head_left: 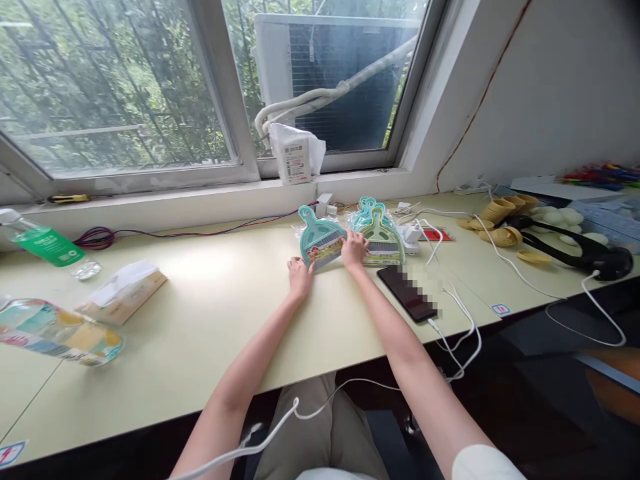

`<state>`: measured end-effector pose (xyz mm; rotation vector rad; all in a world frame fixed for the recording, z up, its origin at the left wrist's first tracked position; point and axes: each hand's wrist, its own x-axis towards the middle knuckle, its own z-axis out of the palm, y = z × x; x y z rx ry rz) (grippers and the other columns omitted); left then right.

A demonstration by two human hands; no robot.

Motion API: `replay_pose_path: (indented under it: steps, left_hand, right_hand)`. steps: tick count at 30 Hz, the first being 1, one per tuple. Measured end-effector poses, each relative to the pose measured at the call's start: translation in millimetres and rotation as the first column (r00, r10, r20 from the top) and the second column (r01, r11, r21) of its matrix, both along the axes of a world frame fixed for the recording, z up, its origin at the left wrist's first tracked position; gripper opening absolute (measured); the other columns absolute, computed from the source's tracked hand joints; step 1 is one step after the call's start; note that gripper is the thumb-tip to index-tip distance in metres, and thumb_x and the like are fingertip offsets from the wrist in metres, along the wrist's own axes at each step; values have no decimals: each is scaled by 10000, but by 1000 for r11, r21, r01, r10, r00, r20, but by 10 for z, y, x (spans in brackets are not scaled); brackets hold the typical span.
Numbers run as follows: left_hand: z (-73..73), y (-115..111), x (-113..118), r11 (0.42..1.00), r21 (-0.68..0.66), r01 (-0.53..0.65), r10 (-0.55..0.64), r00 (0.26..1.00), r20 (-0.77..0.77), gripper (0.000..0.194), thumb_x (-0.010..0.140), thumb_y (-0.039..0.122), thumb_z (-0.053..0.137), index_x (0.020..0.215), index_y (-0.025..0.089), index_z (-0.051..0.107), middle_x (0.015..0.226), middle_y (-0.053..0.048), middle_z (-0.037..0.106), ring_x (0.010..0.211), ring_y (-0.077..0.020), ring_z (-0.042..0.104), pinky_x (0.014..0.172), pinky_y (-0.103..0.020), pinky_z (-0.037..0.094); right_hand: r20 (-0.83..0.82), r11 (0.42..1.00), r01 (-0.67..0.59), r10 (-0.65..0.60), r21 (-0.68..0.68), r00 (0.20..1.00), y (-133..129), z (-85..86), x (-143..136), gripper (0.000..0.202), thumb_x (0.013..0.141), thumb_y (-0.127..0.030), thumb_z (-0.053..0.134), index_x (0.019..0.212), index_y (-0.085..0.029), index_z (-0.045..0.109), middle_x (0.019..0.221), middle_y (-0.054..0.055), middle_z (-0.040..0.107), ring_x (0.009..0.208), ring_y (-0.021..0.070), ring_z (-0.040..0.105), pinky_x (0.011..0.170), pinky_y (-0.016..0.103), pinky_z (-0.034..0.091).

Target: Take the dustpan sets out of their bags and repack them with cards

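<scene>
A teal dustpan and brush set [320,235] in clear wrapping stands tilted on the pale table between my hands. My left hand [301,275] holds its lower left edge with bent fingers. On its right side, my right hand [354,249] grips the edge of the same set. Just right of that hand are more wrapped sets, a yellow-green one [383,241] in front and several teal ones [367,205] behind it. A dark phone [407,293] lies nearer the table's front edge, its screen partly blurred out.
Bottles [47,245] [60,333] and a tissue pack [123,290] lie at the left. A boxed packet [295,160] stands on the window sill. White cables, a charger [411,235], yellow cups [497,210] and a black headset-like object [575,250] occupy the right.
</scene>
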<state>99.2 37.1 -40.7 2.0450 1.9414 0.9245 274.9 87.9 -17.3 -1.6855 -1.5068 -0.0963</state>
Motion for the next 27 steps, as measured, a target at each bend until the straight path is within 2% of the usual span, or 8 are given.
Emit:
replay_pose_path:
  steps: [2,5,11,14,17,19,22,27]
  left_hand:
    - [31,65,21,1000,2,-27,27,997,-70,392,893,434,439,1014,103,608,1124,-179,513,1085,-300,434,921,-404,388]
    - [75,141,53,998,-3,-68,67,989,-129,421,884,490,422,991,134,621,1100,-162,528,1055,-311,448,862,-414,410]
    - [122,200,-132,988,40,-149,154,970,-188,367,867,506,440,847,189,624,1075,-139,550,1032,-306,471,848,-424,400]
    - [128,223,-197,990,58,-127,137,962,-238,322,856,487,465,778,205,601,1068,-123,558,1028,-299,471,848,-424,391]
    - [113,269,-82,996,63,-62,76,963,-260,333,845,488,478,694,207,571,1036,-120,571,1011,-305,468,843,-436,379]
    - [94,315,49,996,75,-43,59,970,-234,349,833,488,495,632,206,541,997,-122,576,993,-312,470,841,-447,370]
    - [69,387,180,995,92,-36,50,987,-155,373,805,489,532,564,206,496,950,-120,575,977,-313,475,848,-451,361]
    - [39,470,115,997,49,-57,55,998,38,426,833,533,466,563,209,528,921,-101,591,985,-305,485,889,-455,347]
  right_hand:
    - [91,999,16,-13,-29,996,66,60,14,316,902,-154,423,1177,-176,577,1148,145,634,1129,288,478,951,482,289]
    - [126,999,28,-23,-37,992,134,90,28,320,928,-161,383,1195,-166,561,1122,144,649,1092,268,514,956,477,289]
    - [129,999,-20,24,-33,991,135,-81,-56,339,941,-147,357,1243,-148,511,1060,118,677,1048,229,575,1089,510,165]
    - [165,997,-64,72,-51,984,129,-147,-39,382,918,-81,322,1250,-150,498,1160,129,637,1182,232,503,1118,568,43]
    - [150,998,-51,56,-36,987,135,-137,9,438,897,-52,298,1286,-167,465,1314,134,534,1290,245,395,1104,627,-2]
    - [152,997,-68,70,-24,986,123,-110,12,452,897,-63,300,1311,-178,442,1363,129,485,1322,255,349,1100,647,4]
    - [201,986,-167,168,-21,965,73,-82,-55,449,904,-87,323,1318,-216,439,1375,101,470,1349,253,305,1111,643,34]
    - [300,948,-314,313,-46,901,26,-99,-176,372,922,-127,348,1244,-224,506,1259,81,561,1265,255,397,1128,625,45]
